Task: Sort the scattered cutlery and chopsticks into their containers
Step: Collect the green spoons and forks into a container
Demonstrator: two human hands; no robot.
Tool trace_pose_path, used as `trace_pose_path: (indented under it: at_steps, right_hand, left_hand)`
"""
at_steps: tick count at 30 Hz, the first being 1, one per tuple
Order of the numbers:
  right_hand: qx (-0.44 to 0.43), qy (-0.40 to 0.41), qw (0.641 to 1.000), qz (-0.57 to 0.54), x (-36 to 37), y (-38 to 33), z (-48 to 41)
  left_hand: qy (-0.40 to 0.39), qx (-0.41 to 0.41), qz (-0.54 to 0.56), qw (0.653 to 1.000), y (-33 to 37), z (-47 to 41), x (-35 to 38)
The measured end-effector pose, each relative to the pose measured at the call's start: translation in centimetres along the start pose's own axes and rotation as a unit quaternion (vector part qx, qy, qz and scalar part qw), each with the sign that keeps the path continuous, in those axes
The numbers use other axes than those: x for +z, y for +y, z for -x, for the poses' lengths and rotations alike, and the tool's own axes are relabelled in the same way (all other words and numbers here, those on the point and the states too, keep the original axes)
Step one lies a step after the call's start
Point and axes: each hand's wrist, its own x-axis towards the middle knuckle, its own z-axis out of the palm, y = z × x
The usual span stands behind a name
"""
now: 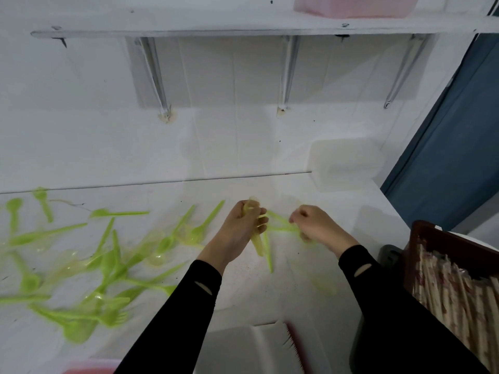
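White table [337, 211] against white wall, shelf [189, 31] on brackets above.
Left: loose green cutlery [108, 265] spread over table, unsorted.
Centre: left hand [237, 228] grips bundle [258, 245] of green pieces, fingers curled round it.
Just beside: right hand [318, 225], fingers curled, pinching green handles [282, 226].
Rear right: clear box [345, 163], contents not discernible.
Far right: dark basket [426, 233] holding wrapped chopsticks [445, 287].
Judgement: chopsticks apparently sorted; cutlery collection at early stage, bulk remaining.

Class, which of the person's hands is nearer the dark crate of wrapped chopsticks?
Right. The right hand is left of the crate, with bare table between them. The left hand, gripping green cutlery, is farther left, beyond the right hand.
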Motion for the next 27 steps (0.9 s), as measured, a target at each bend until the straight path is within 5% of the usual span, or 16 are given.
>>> trace_pose_path:
  at_steps: [4, 10, 13, 15, 18, 20, 22, 27]
  right_hand:
    - [0.054, -0.108, 0.952, 0.28, 0.0, 1.2, 0.3]
    - [0.063, -0.252, 0.877, 0.404, 1.0, 1.4, 0.8]
    - [0.033, -0.238, 0.88, 0.409, 1.6, 1.4, 0.7]
    - [-0.01, -0.183, 0.929, 0.321, 1.6, 0.8, 0.6]
    - [-0.022, -0.048, 0.999, 0.013, 0.7, -0.4, 0.8]
    - [0.05, -0.049, 0.972, -0.225, 0.3, -1.0, 1.0]
    - [0.116, -0.091, 0.906, -0.396, 0.5, -1.6, 1.2]
    - [0.143, -0.156, 0.859, -0.466, 2.6, -3.3, 1.9]
  left_hand:
    - [0.027, -0.005, 0.02, 0.999, 0.4, 0.4, 0.2]
    - [0.054, -0.012, 0.041, 0.998, 0.6, 0.3, -0.2]
    - [0.052, -0.013, 0.035, 0.998, 0.7, 0.4, -0.1]
    - [0.057, -0.003, 0.031, 0.998, 0.6, 0.4, -0.2]
    - [0.09, 0.03, 0.007, 0.995, 0.7, 0.2, -0.3]
    - [0.117, 0.06, -0.002, 0.991, 0.7, 0.0, -0.5]
    - [0.137, 0.087, 0.026, 0.986, 0.8, -0.1, -0.6]
    - [0.089, 0.128, 0.106, 0.982, 1.0, -0.4, -0.6]
